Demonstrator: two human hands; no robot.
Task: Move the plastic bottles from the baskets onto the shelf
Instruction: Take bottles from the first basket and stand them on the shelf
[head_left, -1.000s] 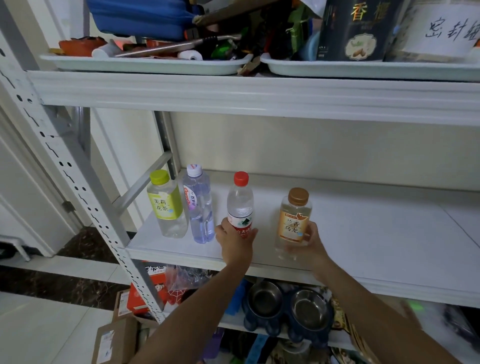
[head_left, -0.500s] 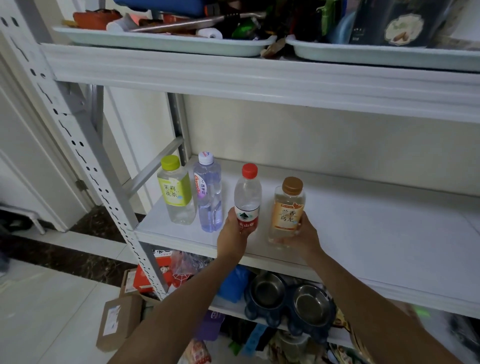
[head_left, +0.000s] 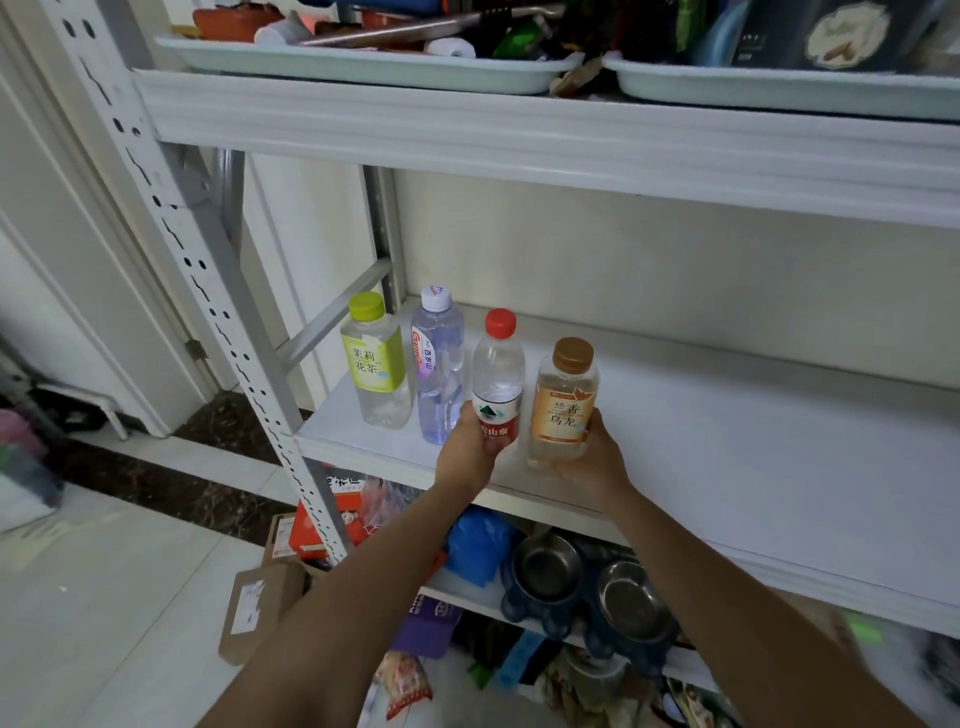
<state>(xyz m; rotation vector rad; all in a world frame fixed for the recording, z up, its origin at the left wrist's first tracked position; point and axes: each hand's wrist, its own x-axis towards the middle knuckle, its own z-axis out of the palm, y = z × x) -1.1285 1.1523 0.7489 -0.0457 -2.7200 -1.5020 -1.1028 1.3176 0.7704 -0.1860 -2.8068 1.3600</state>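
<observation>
While a green-capped bottle (head_left: 374, 364) and a white-capped bottle (head_left: 439, 364) stand at the shelf's (head_left: 727, 441) left, the left hand (head_left: 470, 447) grips a red-capped bottle (head_left: 497, 374) and the right hand (head_left: 597, 462) a brown-capped bottle (head_left: 566, 400) at its near edge; no baskets show.

Left grip (head_left: 467, 449) curled round red-capped bottle (head_left: 497, 374); right grip (head_left: 597, 460) curled round brown-capped bottle (head_left: 563, 410); both outstretched forward.

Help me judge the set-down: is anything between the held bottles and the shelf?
Nothing visible. The left hand holds the red-capped bottle, the right hand the brown-capped bottle, both at the front edge of the shelf.
</observation>
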